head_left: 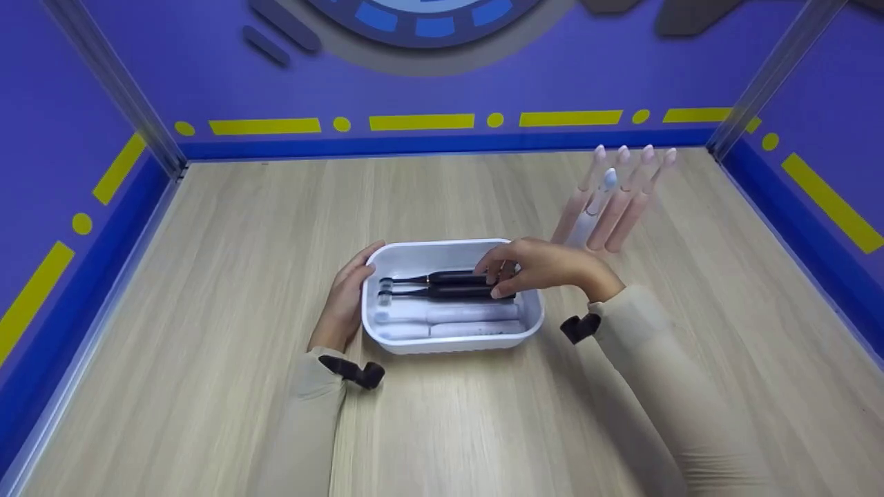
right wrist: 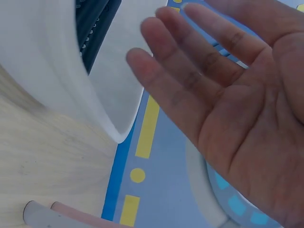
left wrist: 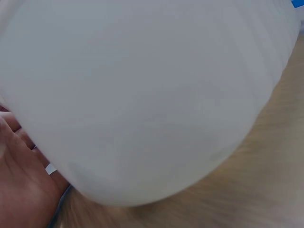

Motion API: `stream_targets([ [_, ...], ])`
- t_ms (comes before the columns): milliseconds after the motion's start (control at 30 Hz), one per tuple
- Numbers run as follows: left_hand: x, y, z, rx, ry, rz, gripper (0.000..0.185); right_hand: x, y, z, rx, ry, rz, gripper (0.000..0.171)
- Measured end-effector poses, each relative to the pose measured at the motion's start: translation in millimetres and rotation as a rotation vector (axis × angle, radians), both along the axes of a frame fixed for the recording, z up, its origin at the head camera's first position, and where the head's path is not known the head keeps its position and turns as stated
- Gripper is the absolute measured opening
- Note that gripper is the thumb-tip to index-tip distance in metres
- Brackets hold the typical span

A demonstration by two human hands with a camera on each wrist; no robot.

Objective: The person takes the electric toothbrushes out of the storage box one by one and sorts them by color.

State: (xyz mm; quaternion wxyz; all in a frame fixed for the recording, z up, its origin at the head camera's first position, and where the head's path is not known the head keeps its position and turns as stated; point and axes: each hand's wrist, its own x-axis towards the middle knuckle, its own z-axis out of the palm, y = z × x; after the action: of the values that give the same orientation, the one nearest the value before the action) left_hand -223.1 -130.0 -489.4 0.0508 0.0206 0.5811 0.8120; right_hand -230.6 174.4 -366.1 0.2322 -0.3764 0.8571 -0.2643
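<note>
Head view of a wooden table (head_left: pixel 207 276) enclosed by purple walls (head_left: pixel 483 76) with yellow markings. A white plastic tub (head_left: pixel 452 255) stands near the middle of the table and holds four electric toothbrushes laid side by side, heads toward the person's left: two black toothbrushes (head_left: pixel 442 284) on the far side and two white toothbrushes (head_left: pixel 456 321) on the near side. The left hand (head_left: pixel 345 297) rests flat against the outer left wall of the tub, fingers straight and the thumb at the far corner; the left wrist view shows only the tub wall (left wrist: pixel 142 95) filling the frame, with the palm (left wrist: pixel 19 180) touching it at the lower left. The right hand (head_left: pixel 535 266) hovers over the right end of the tub, fingertips lowered to the handles of the black toothbrushes; from the head view it cannot be told whether they touch. In the right wrist view the right hand (right wrist: pixel 237 104) is open, fingers extended and slightly spread, holding nothing, with the tub rim (right wrist: pixel 61 80) just beside it. Beyond the tub, to the right, a cluster of pink toothbrushes (head_left: pixel 621 200) with one white among them stands upright on the table, well apart from both hands.
</note>
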Motion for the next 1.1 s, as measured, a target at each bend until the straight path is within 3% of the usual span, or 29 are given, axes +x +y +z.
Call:
stream_targets([
  [467,1.0,-0.4,-0.1,-0.013,0.000,-0.008,0.048,-8.4,-22.6,-3.1,0.120,-0.074,0.041,0.039],
  [967,1.1,-0.2,1.2,-0.003,-0.022,-0.001,0.048,-14.9,-45.0,-11.6,0.231,-0.020,0.091,0.036],
  [1100,1.0,-0.5,0.5,0.005,-0.014,-0.001,0.048,-15.5,-49.7,-14.5,0.264,-0.055,0.078,0.037],
])
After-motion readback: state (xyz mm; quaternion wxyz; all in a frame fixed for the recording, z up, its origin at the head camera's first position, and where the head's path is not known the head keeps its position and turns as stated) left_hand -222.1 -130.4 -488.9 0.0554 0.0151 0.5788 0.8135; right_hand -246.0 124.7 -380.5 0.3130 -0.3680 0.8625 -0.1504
